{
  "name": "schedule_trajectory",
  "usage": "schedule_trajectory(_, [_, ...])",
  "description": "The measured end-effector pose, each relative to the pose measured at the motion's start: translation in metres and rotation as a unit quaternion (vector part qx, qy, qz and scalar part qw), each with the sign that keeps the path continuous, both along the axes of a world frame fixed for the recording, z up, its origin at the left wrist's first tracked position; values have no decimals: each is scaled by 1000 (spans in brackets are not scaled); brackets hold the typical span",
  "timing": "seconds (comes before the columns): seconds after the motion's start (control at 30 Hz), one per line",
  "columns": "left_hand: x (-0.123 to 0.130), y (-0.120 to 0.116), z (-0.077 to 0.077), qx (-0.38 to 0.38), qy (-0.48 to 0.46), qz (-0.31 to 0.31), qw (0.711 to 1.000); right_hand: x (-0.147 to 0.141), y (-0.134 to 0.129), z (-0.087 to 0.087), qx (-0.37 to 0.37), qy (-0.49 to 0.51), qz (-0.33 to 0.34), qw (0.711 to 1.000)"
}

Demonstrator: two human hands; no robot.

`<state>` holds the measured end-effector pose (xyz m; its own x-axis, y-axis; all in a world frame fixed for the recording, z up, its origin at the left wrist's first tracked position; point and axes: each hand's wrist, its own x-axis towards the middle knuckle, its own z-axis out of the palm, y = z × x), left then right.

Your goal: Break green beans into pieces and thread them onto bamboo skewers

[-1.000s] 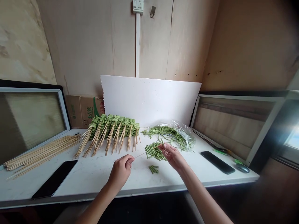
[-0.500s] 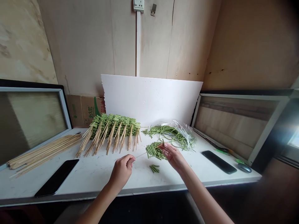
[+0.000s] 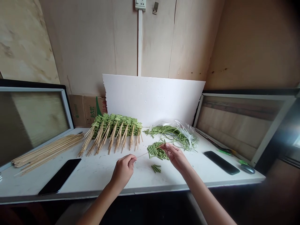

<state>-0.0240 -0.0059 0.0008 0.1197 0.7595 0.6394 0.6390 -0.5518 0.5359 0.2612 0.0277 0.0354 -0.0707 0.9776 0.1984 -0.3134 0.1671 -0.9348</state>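
My left hand [image 3: 124,167] is closed in a pinch on one end of a thin bamboo skewer [image 3: 142,154]. The skewer slants up to the right, to my right hand [image 3: 173,153], whose fingers pinch a short piece of green bean [image 3: 164,142] at its other end. Just behind and left of the right hand lies a heap of cut bean pieces [image 3: 153,151]. A smaller cluster of cut pieces [image 3: 156,168] rests on the table between my hands. How far the skewer passes into the bean is hidden by the fingers.
Bean skewers [image 3: 117,125] are stacked at back left, beside a bundle of bare skewers [image 3: 49,150]. Long beans [image 3: 171,131] lie in a plastic bag [image 3: 185,128] at back right. Phones [image 3: 60,176] [image 3: 221,162] and a mouse [image 3: 247,168] lie on the white table [image 3: 98,179].
The view has shifted slightly, so everything sits a little further right. Both hands keep nearly the same pose on the skewer and the bean piece.
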Motion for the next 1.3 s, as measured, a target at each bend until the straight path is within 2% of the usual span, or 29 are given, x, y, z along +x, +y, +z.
schedule_trajectory(0.4, [-1, -2, 1, 37, 24, -1, 999, 2, 4, -6, 2, -25, -18, 1000])
schedule_trajectory(0.57, [-1, -2, 2, 38, 15, 6, 999, -1, -1, 0, -11, -25, -7, 1000])
schedule_trajectory(0.7, [0, -3, 6, 41, 8, 9, 999, -5, -2, 0, -8, -18, -29, 999])
schedule_trajectory(0.87, [-1, -2, 3, 45, 6, 16, 999, -13, -1, -8, -7, 4, -57, 998])
schedule_trajectory(1.1, [5, -5, -1, 52, -2, 8, 999, -38, -8, -22, -1, -23, -66, 998])
schedule_trajectory(1.23, [3, -6, 3, 48, -16, 13, 999, -36, -10, -15, -1, -33, -49, 998])
schedule_trajectory(1.3, [0, -3, 5, 39, -25, 24, 999, -29, -9, -10, 7, -70, -30, 997])
